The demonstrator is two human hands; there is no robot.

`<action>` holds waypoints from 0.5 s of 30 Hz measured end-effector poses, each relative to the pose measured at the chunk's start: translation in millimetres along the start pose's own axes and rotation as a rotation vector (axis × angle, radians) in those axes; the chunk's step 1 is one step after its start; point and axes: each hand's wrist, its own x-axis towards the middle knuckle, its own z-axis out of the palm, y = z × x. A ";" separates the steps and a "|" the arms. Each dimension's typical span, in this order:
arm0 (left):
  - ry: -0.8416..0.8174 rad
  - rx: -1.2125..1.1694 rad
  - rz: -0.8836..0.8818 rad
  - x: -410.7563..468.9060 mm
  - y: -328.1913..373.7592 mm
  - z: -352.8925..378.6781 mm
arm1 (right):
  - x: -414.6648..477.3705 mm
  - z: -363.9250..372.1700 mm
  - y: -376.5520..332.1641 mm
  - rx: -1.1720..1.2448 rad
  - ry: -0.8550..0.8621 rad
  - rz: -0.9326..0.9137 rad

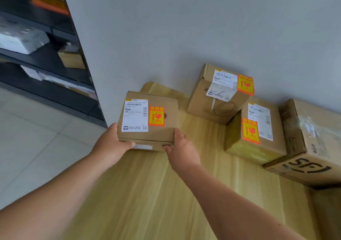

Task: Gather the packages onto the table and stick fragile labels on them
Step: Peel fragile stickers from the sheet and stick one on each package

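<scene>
Packages on the bench (147, 193): we clasp one labelled box (148, 119) with left hand (112, 144) and right hand (181, 152), two more labelled boxes (219, 94) upper right, a large box (313, 142) unlabelled as far as we see.

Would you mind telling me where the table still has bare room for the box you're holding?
The table is bare in front, and between the held box and the wall boxes. The right side by the wall is crowded.

4 cardboard boxes (147, 118) on the table (147, 193), 3 orange fragile labels (156, 116), 2 hands (110, 144)
</scene>
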 end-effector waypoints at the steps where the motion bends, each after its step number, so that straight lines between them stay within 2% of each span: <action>1: -0.003 -0.005 0.017 13.8 2.6 -2.0 | 10.6 -0.1 -2.6 0.001 0.001 0.001; 8: -0.030 -0.025 0.159 92.2 33.5 6.9 | 68.3 -9.0 2.4 -0.142 0.053 0.010; 15: -0.035 0.044 0.207 116.3 32.7 12.1 | 80.4 -11.0 5.5 -0.188 0.039 0.008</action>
